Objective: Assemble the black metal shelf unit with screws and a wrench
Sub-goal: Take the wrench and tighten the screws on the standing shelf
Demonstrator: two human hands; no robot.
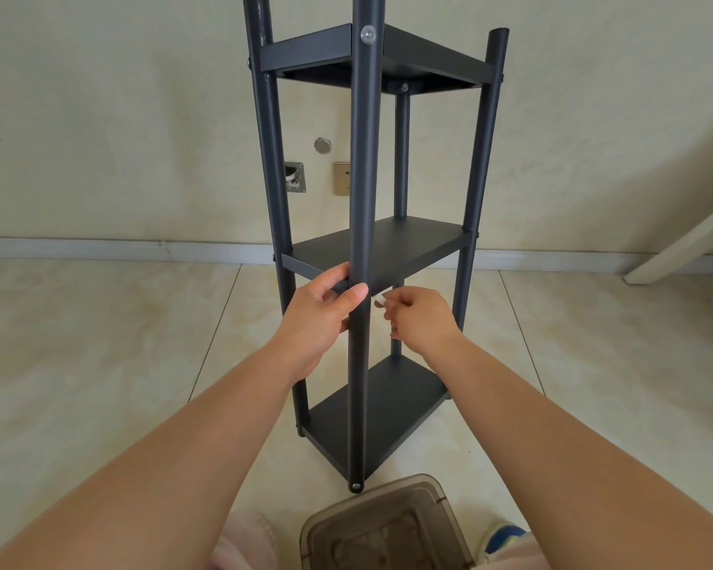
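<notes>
No text, label, brand, number or sign can be read anywhere, neither on the black shelf unit (371, 248) nor around it.

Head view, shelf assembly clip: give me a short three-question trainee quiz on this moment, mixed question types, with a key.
1. True or false: the left hand grips the front post at the height of the middle shelf.
2. Multiple choice: what does the right hand pinch? A) a small pale part, too small to identify B) a hammer C) nothing
3. Fill in: a silver ____ fastens the front post to the top shelf.

Key: 1 true; 2 A; 3 screw. The small pale part sits at the right fingertips beside the post, near the middle shelf's corner. No wrench is visible.
</notes>
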